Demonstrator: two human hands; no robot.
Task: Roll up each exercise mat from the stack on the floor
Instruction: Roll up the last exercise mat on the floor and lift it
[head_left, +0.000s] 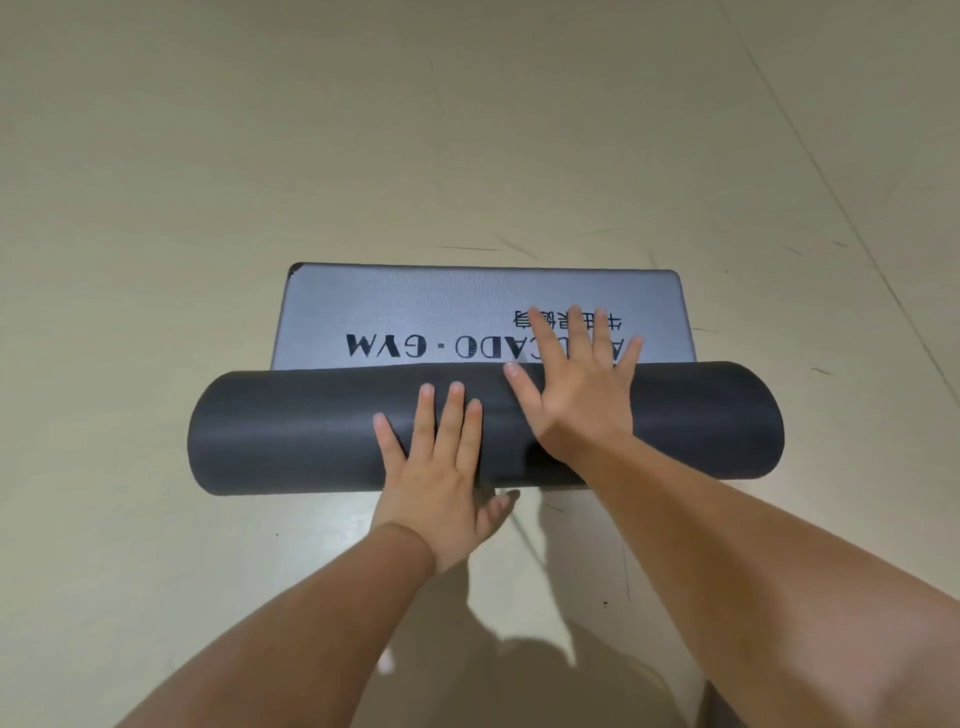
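Observation:
An exercise mat lies on the floor, most of it wound into a thick black roll (291, 431) lying crosswise in the middle of the view. A short grey flat end (415, 301) with black printed lettering sticks out beyond the roll. My left hand (441, 457) presses flat on the near top of the roll with straight, spread fingers. My right hand (576, 379) lies flat over the roll's far top, its fingertips reaching onto the grey flat end and covering part of the lettering.
Pale beige floor (467, 130) surrounds the mat on all sides, marked with a few dark scuffs and a thin seam line (831, 187) running diagonally at the right. My shadow falls on the floor below the roll.

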